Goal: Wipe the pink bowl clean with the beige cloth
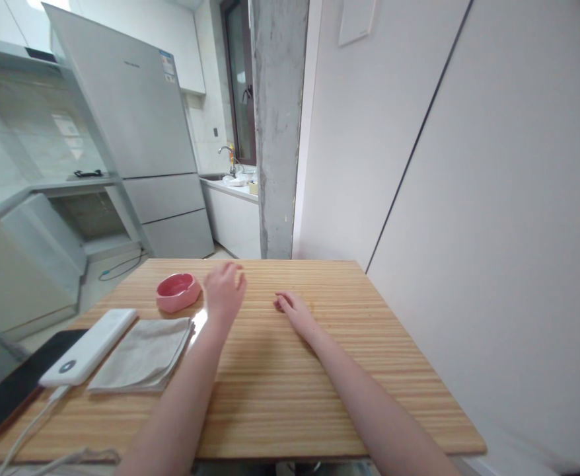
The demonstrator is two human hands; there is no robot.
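My left hand (224,291) is raised over the wooden table (290,410), fingers loosely bent and a little apart, with nothing visible in it. Just to its left sits a pink angular bowl (178,303), which the hand does not appear to touch. Lower on that side lies a folded grey cloth (139,354), partly beside my left forearm. My right hand (292,308) rests on the tabletop near the middle, its fingers curled in. No object shows in it, though the palm side is hidden.
A white power bank (92,347) with a white cable (32,423) lies left of the cloth, next to a black phone-like slab (17,383). A pale wall (419,277) borders the table's right. Beyond stand a fridge (126,112), a grey pillar (279,132) and a sink counter (235,218).
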